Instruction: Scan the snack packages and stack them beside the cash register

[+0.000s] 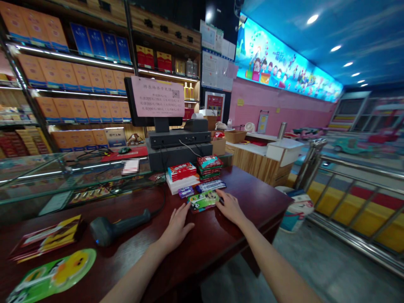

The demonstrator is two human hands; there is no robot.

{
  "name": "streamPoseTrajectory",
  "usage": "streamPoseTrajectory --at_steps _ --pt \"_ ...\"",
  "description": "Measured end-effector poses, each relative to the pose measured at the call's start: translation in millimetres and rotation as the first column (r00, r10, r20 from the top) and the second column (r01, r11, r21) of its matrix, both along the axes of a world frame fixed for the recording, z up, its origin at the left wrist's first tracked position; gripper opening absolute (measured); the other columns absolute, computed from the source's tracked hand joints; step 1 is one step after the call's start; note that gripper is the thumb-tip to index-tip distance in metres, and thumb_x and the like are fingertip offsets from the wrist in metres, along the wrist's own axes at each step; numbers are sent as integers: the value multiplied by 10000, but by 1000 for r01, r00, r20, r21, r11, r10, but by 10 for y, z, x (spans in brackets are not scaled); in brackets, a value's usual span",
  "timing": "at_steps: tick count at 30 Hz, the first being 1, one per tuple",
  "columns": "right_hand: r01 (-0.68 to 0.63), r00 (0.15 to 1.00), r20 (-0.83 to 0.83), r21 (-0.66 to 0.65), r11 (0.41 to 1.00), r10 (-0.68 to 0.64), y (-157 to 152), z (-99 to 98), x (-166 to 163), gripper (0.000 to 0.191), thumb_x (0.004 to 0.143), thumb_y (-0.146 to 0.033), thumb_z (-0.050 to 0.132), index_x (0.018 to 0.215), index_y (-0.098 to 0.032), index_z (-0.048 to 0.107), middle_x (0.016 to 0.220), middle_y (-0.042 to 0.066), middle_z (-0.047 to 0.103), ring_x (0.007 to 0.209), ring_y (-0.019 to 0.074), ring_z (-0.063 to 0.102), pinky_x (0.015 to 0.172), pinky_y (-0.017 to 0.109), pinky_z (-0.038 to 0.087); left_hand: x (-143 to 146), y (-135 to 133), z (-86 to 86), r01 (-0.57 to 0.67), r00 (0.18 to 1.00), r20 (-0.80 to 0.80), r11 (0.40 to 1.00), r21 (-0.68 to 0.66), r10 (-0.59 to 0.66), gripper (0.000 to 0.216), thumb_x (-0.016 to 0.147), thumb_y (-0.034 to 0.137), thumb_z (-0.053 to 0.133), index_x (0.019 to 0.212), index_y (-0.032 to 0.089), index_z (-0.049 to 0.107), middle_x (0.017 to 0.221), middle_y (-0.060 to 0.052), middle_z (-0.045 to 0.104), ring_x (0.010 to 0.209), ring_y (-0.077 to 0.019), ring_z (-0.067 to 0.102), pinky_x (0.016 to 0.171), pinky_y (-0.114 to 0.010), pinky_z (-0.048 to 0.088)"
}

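A green flat pack with a panda picture [202, 200] lies on the dark red-brown table, on top of other packs whose edges show below it. My left hand [178, 227] rests at its left end, fingers stretched out and thumb apart, fingertips at the pack's edge. At the right end, my right hand [231, 207] touches the pack with extended fingers. Just behind lie a small purple pack [186, 192] and a long blue-and-white pack [211, 185]. Red packs [182, 171] sit on a white box [183, 184], beside a stack of red-and-green packs [209, 167].
A barcode scanner [118, 227] lies to the left, its cord running back. Near it are brown-and-yellow packs [52, 237] and another green pack [52, 275]. Behind stands a monitor [158, 122] with a pink sign; a glass counter [104, 179] is back left, a metal railing [356, 166] right.
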State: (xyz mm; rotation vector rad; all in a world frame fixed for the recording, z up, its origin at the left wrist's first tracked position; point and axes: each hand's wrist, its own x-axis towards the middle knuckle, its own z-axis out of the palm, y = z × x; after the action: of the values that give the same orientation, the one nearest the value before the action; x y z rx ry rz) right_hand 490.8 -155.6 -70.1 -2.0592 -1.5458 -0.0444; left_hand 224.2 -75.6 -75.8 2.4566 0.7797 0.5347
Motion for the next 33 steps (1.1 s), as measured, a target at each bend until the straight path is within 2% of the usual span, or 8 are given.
streamPoseTrajectory --at_steps 10,23,33 --pt "-1 1000 -4 3 1000 1 -40 53 -58 523 892 -280 510 1409 -205 525 1411 94 607 1297 277 538 1105 457 357 -19 1 -18 -20 1000 23 1000 -1 20 727 844 250 552 1534 189 331 1600 -136 382 1521 -282 266 1244 -561 162" --pt "-35 999 -7 134 990 36 -12 32 -22 498 859 -214 519 1354 -185 565 1370 113 627 1278 264 561 1110 437 393 -87 92 -34 -58 997 48 996 68 55 735 846 280 563 1535 203 320 1594 -134 396 1504 -306 301 1228 -584 206" --pt "-60 998 -10 184 981 63 71 103 -9 441 896 -225 500 1328 -205 588 1329 95 655 1247 253 578 1102 446 403 -293 243 94 -108 993 59 975 194 99 677 890 253 507 1533 181 309 1588 -139 403 1507 -303 293 1222 -584 214"
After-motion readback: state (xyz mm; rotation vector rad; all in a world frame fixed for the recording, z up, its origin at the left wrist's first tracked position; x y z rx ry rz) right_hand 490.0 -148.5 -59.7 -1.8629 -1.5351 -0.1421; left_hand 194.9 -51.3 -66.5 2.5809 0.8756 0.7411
